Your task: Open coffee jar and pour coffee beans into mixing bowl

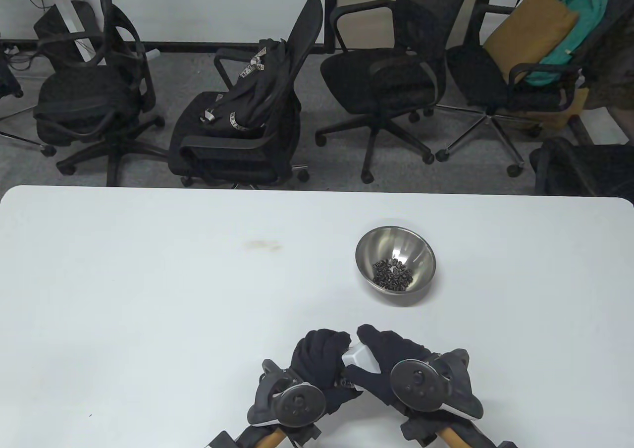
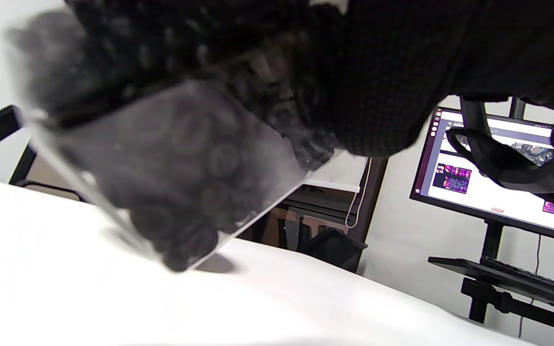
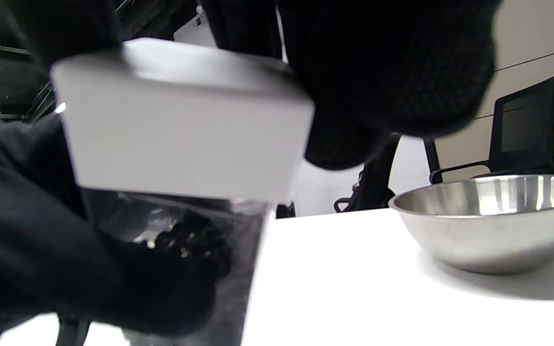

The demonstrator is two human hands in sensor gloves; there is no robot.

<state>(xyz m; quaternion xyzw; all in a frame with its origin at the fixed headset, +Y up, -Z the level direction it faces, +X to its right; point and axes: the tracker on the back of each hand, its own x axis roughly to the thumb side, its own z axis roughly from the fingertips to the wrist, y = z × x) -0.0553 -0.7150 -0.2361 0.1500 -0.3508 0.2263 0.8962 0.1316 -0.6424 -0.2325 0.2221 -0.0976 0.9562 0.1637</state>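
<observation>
A clear square coffee jar (image 2: 171, 178) with dark beans in its bottom is tilted on the table near the front edge. My left hand (image 1: 319, 359) grips its body. My right hand (image 1: 384, 356) grips the jar's white lid (image 1: 360, 357), which sits on top of the jar (image 3: 181, 139). The jar body (image 3: 176, 259) shows under the lid in the right wrist view, with my left fingers (image 3: 27, 240) around it. The steel mixing bowl (image 1: 395, 265) stands beyond and to the right of my hands and holds some coffee beans (image 1: 393, 273). The bowl (image 3: 493, 226) also shows in the right wrist view.
The white table (image 1: 173, 294) stretches to the left and behind my hands. Several black office chairs (image 1: 247, 116) stand beyond its far edge. A monitor on a stand (image 2: 493, 178) shows in the left wrist view.
</observation>
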